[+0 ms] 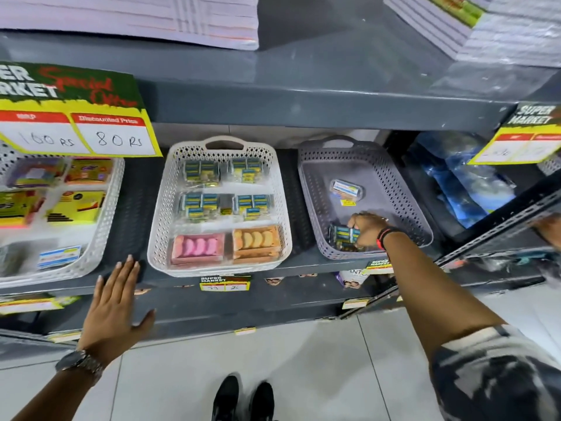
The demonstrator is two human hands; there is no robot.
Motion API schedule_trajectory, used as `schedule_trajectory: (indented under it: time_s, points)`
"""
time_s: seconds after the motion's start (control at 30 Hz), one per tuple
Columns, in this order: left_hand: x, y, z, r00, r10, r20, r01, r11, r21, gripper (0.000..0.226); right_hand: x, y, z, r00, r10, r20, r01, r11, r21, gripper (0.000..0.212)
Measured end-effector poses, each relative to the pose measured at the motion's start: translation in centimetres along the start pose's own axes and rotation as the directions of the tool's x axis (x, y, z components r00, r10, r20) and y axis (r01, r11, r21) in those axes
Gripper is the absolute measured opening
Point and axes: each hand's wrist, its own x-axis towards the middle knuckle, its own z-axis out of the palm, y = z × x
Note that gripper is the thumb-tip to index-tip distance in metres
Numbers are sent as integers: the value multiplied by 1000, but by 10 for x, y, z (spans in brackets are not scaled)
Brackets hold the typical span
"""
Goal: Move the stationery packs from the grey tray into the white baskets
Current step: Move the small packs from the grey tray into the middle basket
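The grey tray stands on the shelf at the right. In its near left corner my right hand is closed on a blue-and-yellow stationery pack. A clear pack with a blue label lies alone further back in the tray. The middle white basket holds several blue-and-yellow packs in rows, plus a pink set and an orange set at the front. Another white basket at the left holds mixed packs. My left hand rests flat and open against the shelf's front edge.
A yellow and green price sign hangs over the left basket, and another at the far right. Blue plastic-wrapped goods lie right of the grey tray. Paper stacks sit on the shelf above. My shoes stand on the tiled floor.
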Motion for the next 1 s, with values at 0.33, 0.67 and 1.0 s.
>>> schedule_trajectory:
  time_s: [0.33,0.67,1.0]
  points:
    - [0,5,-3,1000,-23,-4,23,1000,-3,95,-5,-2,-30,988,58,-142,-5,938,346,27]
    - [-1,6,-5,999,-45,7,45,999,-7,94,-8,-107,-98,889,-188,-419,385,800,459,21]
    - [-1,5,-6,999,-40,5,40,999,-36,94,40,-192,-40,938,-291,-191,339,885,317,25]
